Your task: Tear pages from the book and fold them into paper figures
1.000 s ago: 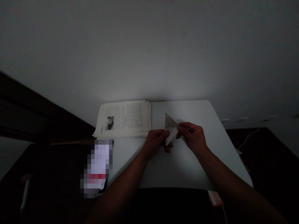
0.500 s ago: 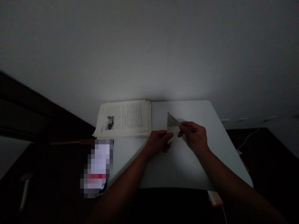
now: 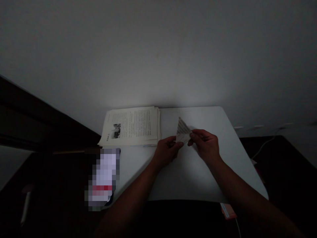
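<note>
Paper (image 3: 182, 135), printed and folded into a roughly triangular shape, sits just right of the frame's centre, pinched by both hands over the white table (image 3: 208, 115). Its sharpest tip points toward the top of the frame, leaning slightly left, and its long axis seems to run from there down toward the bottom of the frame, though fingers hide part of the lower edge. The left hand (image 3: 164, 151) reaches in from the lower left and pinches that lower edge, thumb on the face turned to the camera; the fingers behind are mostly hidden. The right hand (image 3: 207, 143) reaches in from the lower right and pinches the right corner between thumb and fingertips. Neither hand is nearer, since both touch it: the body of the sheet rises above the left grip and extends leftward from the right grip. The relation that seems to matter is the short slanting span between the two pinches, lower left to right, with the upper tip free of both. Whether any edge rests on the tabletop, I cannot tell. The stack of printed sheets (image 3: 138, 132) lies left of centre, apart from the folded piece
</note>
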`<action>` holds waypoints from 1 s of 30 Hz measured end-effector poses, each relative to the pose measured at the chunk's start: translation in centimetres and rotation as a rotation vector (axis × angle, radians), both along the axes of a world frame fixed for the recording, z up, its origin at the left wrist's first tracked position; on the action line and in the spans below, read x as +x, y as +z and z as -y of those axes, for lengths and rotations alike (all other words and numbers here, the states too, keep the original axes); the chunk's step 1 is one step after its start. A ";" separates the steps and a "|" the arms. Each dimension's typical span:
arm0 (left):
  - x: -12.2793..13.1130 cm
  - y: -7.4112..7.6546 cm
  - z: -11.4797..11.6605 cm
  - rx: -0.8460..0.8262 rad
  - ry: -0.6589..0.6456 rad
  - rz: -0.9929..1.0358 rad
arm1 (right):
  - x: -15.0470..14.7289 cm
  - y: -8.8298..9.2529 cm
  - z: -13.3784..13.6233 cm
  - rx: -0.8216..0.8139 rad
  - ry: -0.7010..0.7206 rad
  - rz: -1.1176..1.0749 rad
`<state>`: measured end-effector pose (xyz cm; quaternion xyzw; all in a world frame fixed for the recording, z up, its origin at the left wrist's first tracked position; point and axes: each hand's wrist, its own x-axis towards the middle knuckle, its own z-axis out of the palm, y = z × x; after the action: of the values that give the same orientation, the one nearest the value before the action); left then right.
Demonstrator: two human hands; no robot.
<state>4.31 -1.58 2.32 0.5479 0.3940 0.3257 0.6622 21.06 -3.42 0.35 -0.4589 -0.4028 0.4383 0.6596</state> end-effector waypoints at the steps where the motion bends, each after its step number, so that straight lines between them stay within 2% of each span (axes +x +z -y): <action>1: -0.1 -0.1 0.0 0.004 0.008 0.000 | 0.1 -0.1 0.0 -0.004 0.014 -0.015; 6: -0.4 -0.6 -0.3 0.072 0.109 -0.014 | 0.2 0.0 0.0 -0.058 0.143 -0.035; 11: -0.5 -0.4 -0.4 0.165 0.189 -0.055 | -0.2 0.6 0.3 -0.135 0.279 -0.002; 17: -0.3 -0.2 -0.3 0.081 0.164 -0.025 | -0.2 0.4 0.2 -0.130 0.303 -0.040; 23: -0.5 -0.6 -0.4 0.138 0.185 -0.026 | 0.0 -0.1 0.2 -0.152 0.343 -0.052; 30: -0.4 -0.8 -0.4 0.086 0.159 0.041 | 0.0 -0.1 0.1 -0.180 0.353 -0.079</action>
<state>3.90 -1.19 1.57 0.5361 0.4083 0.4048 0.6181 21.03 -3.56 0.30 -0.4206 -0.4101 0.5990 0.5441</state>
